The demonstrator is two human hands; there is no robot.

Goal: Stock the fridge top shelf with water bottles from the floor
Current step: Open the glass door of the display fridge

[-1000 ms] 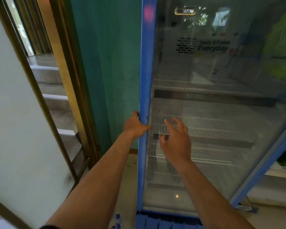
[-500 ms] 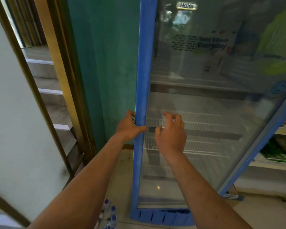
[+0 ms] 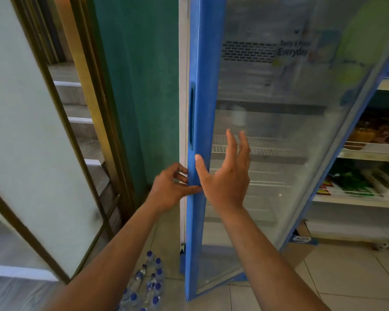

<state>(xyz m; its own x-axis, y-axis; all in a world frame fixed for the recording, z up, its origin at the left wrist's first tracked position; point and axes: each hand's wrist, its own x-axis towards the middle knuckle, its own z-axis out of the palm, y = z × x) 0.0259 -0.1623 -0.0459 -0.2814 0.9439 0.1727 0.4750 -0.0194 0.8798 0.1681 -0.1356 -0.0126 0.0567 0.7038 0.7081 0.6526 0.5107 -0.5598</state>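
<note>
a: the fridge door is ajar, its blue edge swung out from the white cabinet frame. see the left hand? its fingers are curled round the lower part of that edge, thumb pressed against the front.

b: and the right hand?

a: spread flat, fingers apart, holding nothing. it sits just in front of the glass near the edge. i can't say whether the palm actually touches; the frame is blurred there.

b: so nothing is stocked yet?

a: no. the water bottles are bunched on the tiled floor beside the door's bottom corner, blue caps up, possibly still in their wrap. through the glass the wire shelves look bare, though it's hazy.

b: what would make this step go well?

a: i'd swing the door wide on its hinge, pulling from the edge rather than pushing on the pane. there's a recessed handle higher up that would give a surer grip. i'd also watch the bottles: they lie close to the path of the door's lower corner. open it fully, so it stays put and both hands are free to bend down for the bottles.

b: and the top shelf?

a: high on the cabinet, out of clear view from here.
</note>
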